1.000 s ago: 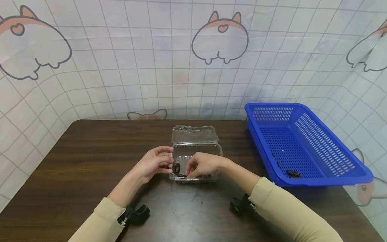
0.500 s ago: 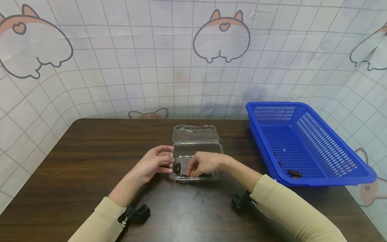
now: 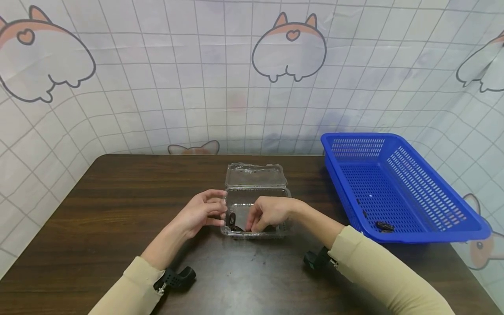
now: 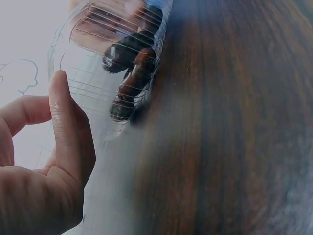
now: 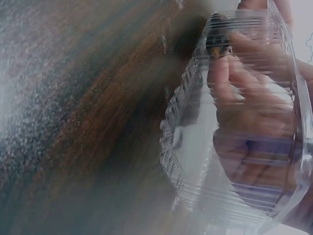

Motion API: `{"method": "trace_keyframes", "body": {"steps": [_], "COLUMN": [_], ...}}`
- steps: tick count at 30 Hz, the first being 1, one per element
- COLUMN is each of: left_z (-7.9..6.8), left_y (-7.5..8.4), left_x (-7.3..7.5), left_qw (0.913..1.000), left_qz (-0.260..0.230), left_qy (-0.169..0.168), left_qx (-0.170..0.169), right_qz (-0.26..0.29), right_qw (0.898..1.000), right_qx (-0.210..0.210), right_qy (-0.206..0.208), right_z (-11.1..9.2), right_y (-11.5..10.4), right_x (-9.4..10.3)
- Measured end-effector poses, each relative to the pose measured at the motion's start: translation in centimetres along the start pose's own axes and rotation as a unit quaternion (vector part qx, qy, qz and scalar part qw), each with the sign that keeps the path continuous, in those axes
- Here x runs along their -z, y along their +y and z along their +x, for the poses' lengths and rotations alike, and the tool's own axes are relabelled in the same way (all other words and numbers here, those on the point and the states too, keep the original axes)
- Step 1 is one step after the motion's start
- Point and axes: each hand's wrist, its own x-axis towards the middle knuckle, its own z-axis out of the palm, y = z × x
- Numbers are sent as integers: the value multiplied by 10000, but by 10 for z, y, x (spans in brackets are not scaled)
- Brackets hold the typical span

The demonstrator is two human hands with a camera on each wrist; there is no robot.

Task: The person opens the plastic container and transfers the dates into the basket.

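A clear plastic clamshell box (image 3: 238,197) sits lidded-back on the table, its lid (image 3: 256,176) folded open behind it. Inside, near its front left, lie dark brown, glossy, wrinkled dates (image 3: 232,218), clearer through the wall as dates (image 4: 123,55) in the left wrist view. My left hand (image 3: 201,212) touches the box's left side with spread fingers. My right hand (image 3: 271,211) reaches into the box, fingertips low by the front wall. Through the plastic in the right wrist view, thumb and fingers pinch a date (image 5: 217,35). Part of it is hidden by the fingers.
A blue perforated basket (image 3: 437,238) stands at the right of the brown wooden table (image 3: 118,197). A few dark dates (image 3: 384,226) lie in its near left part. A tiled-pattern backdrop (image 3: 236,109) rises behind the table's far edge.
My right fingertips have shifted slightly right along the front wall inside the box, showing more of the dark date to their left. My left hand stays at the box's side.
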Motion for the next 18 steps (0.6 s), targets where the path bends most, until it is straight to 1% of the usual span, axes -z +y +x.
{"method": "trace_keyframes", "body": {"steps": [3, 8, 14, 18], "left_z": [0, -1, -1, 0], "left_y": [0, 0, 0, 0], "left_x": [0, 0, -1, 0], "left_qw": [10000, 10000, 10000, 10000], "left_qz": [15, 41, 32, 45], "left_qy": [-21, 6, -4, 0], "left_qx": [-18, -15, -26, -52], "right_qz": [-34, -382, -705, -1179], "right_qw": [10000, 9991, 9974, 9927], "right_qx": [40, 119, -126, -116], "right_qy": [-58, -104, 55, 215], "right_z": [-1, 0, -3, -4], "right_y": [0, -1, -7, -9], "right_x": [0, 0, 1, -1]}}
